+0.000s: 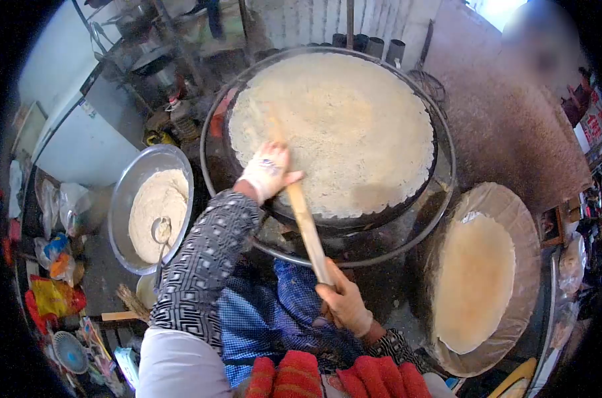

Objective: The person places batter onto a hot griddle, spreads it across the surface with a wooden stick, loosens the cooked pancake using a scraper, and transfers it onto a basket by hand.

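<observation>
Stick: a long, flat, pale wooden stick (307,225) slants across the near left side of the griddle (337,227), a large, round, dark plate; its blurred far end lies over the spread batter.
Left grip: the left hand (266,171), in a thin whitish glove, lies over the stick's middle, thumb out to the side; whether its fingers close around the wood cannot be told.
Right grip: the right hand (346,304) is wrapped around the stick's near end, outside the ring.
Batter: a thin, cream-coloured, ragged-edged layer of batter (341,132) covers most of the griddle.
Ring: a grey round metal ring (354,264) runs around the griddle.
Bowl: left of the griddle stands a wide silvery metal bowl (123,199) holding a thick cream-coloured mixture (151,199), a metal ladle (163,230) resting in it.
Flatbread: at the right, a large, thin, pale tan flatbread (473,285) lies on a round support with a brownish, wrinkled cover (525,278).
Clothing: a black-and-white patterned sleeve (205,265) covers the left forearm; blue checked cloth (251,318) hangs below.
</observation>
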A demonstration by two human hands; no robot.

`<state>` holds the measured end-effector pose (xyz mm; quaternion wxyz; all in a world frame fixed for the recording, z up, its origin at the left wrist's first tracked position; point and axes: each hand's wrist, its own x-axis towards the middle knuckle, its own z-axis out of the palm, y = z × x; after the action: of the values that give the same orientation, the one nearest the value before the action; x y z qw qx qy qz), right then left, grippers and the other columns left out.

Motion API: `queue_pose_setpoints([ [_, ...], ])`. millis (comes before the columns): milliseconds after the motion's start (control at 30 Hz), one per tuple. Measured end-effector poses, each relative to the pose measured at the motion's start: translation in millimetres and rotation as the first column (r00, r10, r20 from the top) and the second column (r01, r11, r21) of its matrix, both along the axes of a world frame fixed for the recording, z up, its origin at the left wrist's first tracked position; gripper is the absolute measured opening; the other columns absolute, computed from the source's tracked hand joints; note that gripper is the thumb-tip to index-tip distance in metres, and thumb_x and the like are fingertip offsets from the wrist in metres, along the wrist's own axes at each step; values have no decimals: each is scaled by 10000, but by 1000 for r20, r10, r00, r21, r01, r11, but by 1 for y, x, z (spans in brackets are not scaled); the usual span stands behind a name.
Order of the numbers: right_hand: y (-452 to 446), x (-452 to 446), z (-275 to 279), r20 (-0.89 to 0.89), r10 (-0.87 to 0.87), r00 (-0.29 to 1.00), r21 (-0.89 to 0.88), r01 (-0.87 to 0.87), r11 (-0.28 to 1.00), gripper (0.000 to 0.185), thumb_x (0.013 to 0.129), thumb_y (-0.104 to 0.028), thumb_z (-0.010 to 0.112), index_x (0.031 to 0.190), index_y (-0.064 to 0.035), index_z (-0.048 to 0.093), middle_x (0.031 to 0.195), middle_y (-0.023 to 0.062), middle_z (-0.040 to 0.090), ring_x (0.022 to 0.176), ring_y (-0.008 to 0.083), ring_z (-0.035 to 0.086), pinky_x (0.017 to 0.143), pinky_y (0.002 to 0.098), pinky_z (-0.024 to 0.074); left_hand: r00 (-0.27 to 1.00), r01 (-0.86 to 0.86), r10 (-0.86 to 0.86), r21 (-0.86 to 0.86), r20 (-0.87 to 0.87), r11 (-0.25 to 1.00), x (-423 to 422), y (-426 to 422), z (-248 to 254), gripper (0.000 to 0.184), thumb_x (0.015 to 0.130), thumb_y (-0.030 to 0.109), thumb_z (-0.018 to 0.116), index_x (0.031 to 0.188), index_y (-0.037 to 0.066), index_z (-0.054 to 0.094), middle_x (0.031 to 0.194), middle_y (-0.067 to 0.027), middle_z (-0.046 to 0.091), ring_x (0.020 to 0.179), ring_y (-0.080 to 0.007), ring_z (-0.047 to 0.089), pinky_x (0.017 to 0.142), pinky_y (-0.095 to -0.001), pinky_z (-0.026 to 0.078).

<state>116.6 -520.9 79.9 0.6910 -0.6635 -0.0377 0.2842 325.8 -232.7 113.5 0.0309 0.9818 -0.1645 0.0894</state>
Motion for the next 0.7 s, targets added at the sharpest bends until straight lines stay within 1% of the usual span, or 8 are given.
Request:
queue_pose_setpoints([
  [33, 9, 1, -9, 116, 53, 992, -72, -44, 996, 684, 918, -126, 642, 1534, -114, 347, 1011, 17, 622, 624, 89, 545, 578, 243, 476, 998, -65, 65, -20, 8, 998, -22, 17, 11, 693, 877, 513, 621, 1220, -84, 540, 1277, -287, 542, 1285, -410, 463, 1138, -476, 305],
  [100, 23, 5, 25, -114, 171, 979, -148, -187, 971, 671, 905, -164, 667, 1517, -153, 391, 1014, 81, 682, 703, 167, 632, 677, 298, 521, 995, -96, 95, 38, 42, 995, -62, 63, 14, 644, 874, 489, 633, 1198, -62, 551, 1242, -264, 562, 1235, -411, 497, 1105, -468, 336],
  [233, 1, -8, 38, 186, 391, 901, -590, -216, 778, 651, 902, -453, 601, 1500, -369, 358, 924, 269, 677, 819, 430, 680, 763, 482, 549, 971, -80, 123, -205, 206, 976, -136, 110, 9, 571, 880, 333, 668, 1293, -21, 495, 1365, -234, 493, 1315, -433, 413, 1155, -500, 273],
  [333, -55, 1, 43, 418, 442, 794, -808, 104, 580, 578, 893, -383, 630, 1440, -300, 463, 734, 181, 680, 673, 383, 676, 638, 484, 542, 1000, 1, -1, 174, 2, 985, -148, 107, -13, 591, 887, 406, 618, 1321, 18, 518, 1365, -206, 504, 1393, -403, 343, 1190, -503, 212],
  [433, -117, 11, 52, 400, 388, 830, -910, 309, 277, 545, 909, -323, 637, 1433, -312, 485, 711, 154, 674, 607, 329, 650, 583, 451, 527, 990, 69, -39, 224, -134, 972, -149, 91, -49, 392, 852, 408, 594, 1014, 52, 614, 1050, -160, 589, 1187, -370, 502, 1182, -519, 228],
  [533, -178, 5, 25, 556, -144, 819, -635, 530, 562, 571, 943, -180, 620, 1481, -243, 440, 818, 89, 675, 571, 215, 555, 577, 336, 526, 985, 24, 26, 289, -168, 957, -165, 46, -34, 413, 854, 467, 593, 972, 72, 627, 975, -143, 592, 1036, -345, 548, 1110, -505, 293],
  [600, -175, -15, 41, 165, -532, 830, -433, 546, 717, 559, 965, -127, 596, 1495, -188, 430, 901, 57, 671, 564, 147, 507, 575, 282, 521, 991, -32, 64, 251, -119, 968, -179, 10, -44, 436, 847, 497, 598, 978, 83, 632, 970, -138, 591, 1031, -325, 551, 1087, -501, 302],
  [700, -125, -36, -17, 270, -383, 883, -317, 457, 831, 582, 894, -76, 660, 1449, -102, 487, 975, 55, 670, 621, 94, 526, 554, 267, 486, 971, -168, 184, 116, -150, 979, -193, -75, -49, 445, 850, 509, 599, 972, 83, 637, 1017, -145, 607, 1058, -322, 555, 1067, -512, 309],
])
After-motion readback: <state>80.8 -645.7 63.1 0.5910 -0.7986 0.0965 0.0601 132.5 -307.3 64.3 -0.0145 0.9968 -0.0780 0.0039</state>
